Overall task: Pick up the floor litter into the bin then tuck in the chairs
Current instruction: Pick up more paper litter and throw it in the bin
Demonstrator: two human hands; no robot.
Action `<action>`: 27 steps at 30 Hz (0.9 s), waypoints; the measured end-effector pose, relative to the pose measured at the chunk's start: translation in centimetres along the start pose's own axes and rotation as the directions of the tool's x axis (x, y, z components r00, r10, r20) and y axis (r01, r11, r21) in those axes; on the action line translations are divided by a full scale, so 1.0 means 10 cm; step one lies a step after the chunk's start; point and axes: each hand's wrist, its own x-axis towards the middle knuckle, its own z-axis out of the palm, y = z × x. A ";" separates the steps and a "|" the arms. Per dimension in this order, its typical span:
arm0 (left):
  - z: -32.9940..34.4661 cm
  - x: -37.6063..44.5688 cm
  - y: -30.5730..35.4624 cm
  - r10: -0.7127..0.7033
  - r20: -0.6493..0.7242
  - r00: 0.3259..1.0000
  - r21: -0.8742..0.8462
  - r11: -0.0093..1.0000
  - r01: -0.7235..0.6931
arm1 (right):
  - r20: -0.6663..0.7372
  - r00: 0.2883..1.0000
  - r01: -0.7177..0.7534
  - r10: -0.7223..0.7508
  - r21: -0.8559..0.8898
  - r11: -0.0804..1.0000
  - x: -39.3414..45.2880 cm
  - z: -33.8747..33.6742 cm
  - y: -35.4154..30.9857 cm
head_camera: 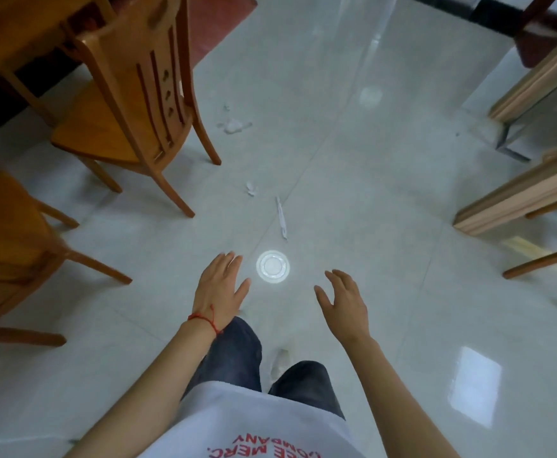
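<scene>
Both my hands empty above the floor litter.
My left hand (221, 285) and right hand (344, 302) are spread open, holding nothing; white plastic lid (273, 266) lies on the floor between them, paper strip (281, 219) and crumpled scraps (234, 124) farther off, chair (131, 94) far left.

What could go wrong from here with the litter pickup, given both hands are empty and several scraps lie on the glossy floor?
1. The flat white plastic lid lies flush on the tile; the left hand or right hand may struggle to lift its edge.
2. The crumpled tissue near the wooden chair blends with the pale floor and could be missed.
3. No bin is in view.
</scene>
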 end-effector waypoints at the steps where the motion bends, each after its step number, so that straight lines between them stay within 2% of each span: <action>1: -0.04 0.14 -0.01 -0.007 0.000 1.000 -0.003 1.000 0.007 | 0.010 1.000 0.005 -0.005 -0.004 1.000 0.13 -0.01 -0.03; 10: -0.39 1.52 -0.22 -0.007 0.069 0.998 0.004 1.000 0.007 | 0.009 0.996 -0.085 0.085 0.029 0.996 1.36 -0.05 -0.47; 18: -0.59 2.51 -0.25 0.014 0.128 0.992 0.038 0.999 -0.019 | -0.007 0.995 -0.098 0.099 0.067 0.993 2.26 -0.11 -0.70; 27: -0.33 3.23 -0.14 -0.073 0.106 0.992 0.014 0.997 0.072 | 0.121 0.991 -0.070 0.062 0.066 0.995 3.12 -0.06 -0.47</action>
